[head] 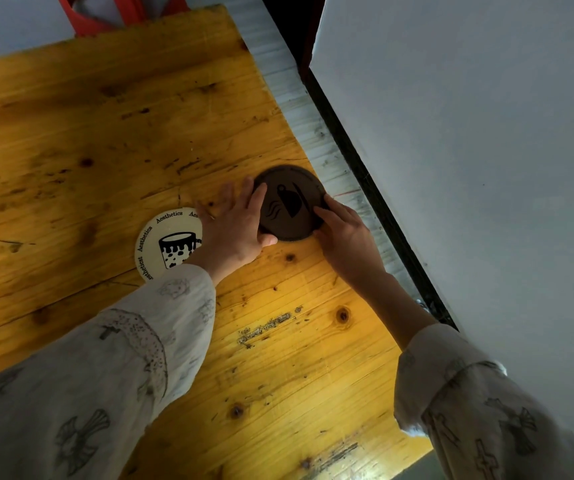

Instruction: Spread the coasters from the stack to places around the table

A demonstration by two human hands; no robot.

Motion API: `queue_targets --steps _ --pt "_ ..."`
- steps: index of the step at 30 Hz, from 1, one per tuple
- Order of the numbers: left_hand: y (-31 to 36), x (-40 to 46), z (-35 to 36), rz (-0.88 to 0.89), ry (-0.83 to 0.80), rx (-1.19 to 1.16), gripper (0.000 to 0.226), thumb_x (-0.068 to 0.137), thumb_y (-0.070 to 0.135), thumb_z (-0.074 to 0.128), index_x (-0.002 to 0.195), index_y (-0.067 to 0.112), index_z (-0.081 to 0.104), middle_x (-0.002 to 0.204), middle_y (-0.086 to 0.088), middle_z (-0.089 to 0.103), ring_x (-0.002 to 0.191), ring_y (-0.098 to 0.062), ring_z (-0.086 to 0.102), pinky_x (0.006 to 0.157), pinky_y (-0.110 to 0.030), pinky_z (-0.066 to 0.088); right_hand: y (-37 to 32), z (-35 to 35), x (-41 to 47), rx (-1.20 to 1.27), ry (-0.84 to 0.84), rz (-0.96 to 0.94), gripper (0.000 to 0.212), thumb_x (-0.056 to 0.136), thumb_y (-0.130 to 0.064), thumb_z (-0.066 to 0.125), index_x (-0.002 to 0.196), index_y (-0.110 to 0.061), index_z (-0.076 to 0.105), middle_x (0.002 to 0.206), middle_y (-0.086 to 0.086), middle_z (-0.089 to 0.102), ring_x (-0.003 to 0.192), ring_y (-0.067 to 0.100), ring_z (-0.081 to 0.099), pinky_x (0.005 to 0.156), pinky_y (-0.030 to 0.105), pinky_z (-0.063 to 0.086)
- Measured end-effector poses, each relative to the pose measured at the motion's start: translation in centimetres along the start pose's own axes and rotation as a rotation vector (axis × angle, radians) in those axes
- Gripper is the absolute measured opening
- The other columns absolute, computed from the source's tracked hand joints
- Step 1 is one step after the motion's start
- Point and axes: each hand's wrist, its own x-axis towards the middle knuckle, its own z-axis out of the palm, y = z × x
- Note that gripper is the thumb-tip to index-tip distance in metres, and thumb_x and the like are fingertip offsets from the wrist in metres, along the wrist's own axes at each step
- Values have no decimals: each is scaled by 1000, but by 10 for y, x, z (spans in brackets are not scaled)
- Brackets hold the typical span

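Note:
A dark brown round coaster (290, 202) printed with a black cup lies near the right edge of the yellow wooden table (105, 133); whether more coasters lie under it I cannot tell. My left hand (235, 226) grips its left rim, thumb at the lower edge and fingers spread over the top. My right hand (342, 233) holds its right rim with the fingertips on the face. A cream round coaster (164, 244) with a black mug drawing and "Aesthetics" lettering lies flat just left of it, partly covered by my left wrist.
A pale grey strip (313, 133) runs along the table's right edge, with a dark gap and a grey wall (469, 168) beyond. A red chair (112, 12) stands past the far end. Bare wood stretches left and toward me.

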Motion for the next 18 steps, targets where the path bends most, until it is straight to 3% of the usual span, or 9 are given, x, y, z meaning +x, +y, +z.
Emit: queue_targets --steps 5,10,13,16,18 --pt "7 1 3 -43 1 -13 87 83 37 53 142 26 -10 156 1 -12 142 -29 -14 107 -67 -3 -2 2 -2 -42 -38 2 40 93 -13 45 132 -5 45 148 19 37 138 31 33 110 47 38" --pt "0 -2 0 -13 3 -22 90 83 45 53 142 24 -12 156 2 -10 143 -27 -10 109 -64 -1 -6 5 -7 -63 -119 23 51 94 -18 44 142 -7 28 155 19 18 144 32 17 118 49 23" --pt "-9 -17 2 37 83 -19 88 83 49 50 142 23 -10 157 -6 -3 143 -28 -5 109 -63 -1 -14 9 -17 -72 -108 44 57 94 -21 44 145 -10 19 156 18 13 145 31 9 120 48 15" --pt "-25 -49 12 61 202 -70 76 86 48 44 143 23 0 156 -10 4 143 -28 0 111 -60 2 -33 18 -37 -63 -80 32 54 94 -20 44 144 -11 23 157 15 15 146 29 8 120 46 12" --pt "-38 -78 18 30 222 -120 71 88 44 44 143 22 7 156 -11 7 143 -28 2 114 -58 5 -52 23 -56 -33 -69 2 49 94 -20 46 140 -10 33 154 14 25 145 28 16 118 47 18"
